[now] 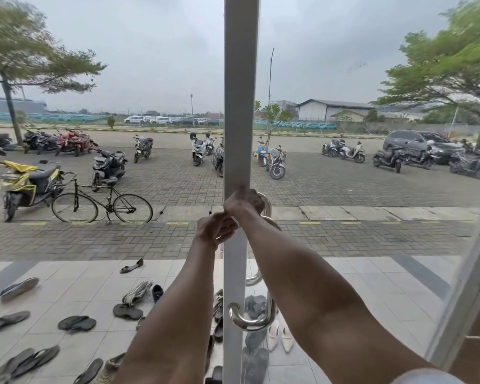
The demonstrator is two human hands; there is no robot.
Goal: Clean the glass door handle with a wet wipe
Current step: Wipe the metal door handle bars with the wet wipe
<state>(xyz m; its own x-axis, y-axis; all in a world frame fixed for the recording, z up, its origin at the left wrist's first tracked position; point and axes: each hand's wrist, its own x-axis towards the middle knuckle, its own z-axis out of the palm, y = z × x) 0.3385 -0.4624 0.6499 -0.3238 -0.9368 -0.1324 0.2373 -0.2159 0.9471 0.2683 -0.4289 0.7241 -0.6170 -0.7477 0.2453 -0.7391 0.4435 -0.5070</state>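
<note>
Door handle (270,306), a curved steel pull, is fixed to the white vertical door frame (240,106) at the centre of the view, running from about the middle down toward 6 o'clock; its lower bend shows plainly, and its top end curves out just at 3 o'clock of the right hand. Right hand (243,202) is clenched at the handle's top, against the frame. Whether a wipe lies under it cannot be told. Left hand (215,228) sits at 7 o'clock of the right one, touching its wrist, fingers curled; what it grips, if anything, is hidden. Beyond the glass, sandals (76,322) lie scattered on pale tiles at 8 o'clock, a bicycle (101,203) stands at 9 o'clock, and motorbikes (108,166) are parked farther out.
</note>
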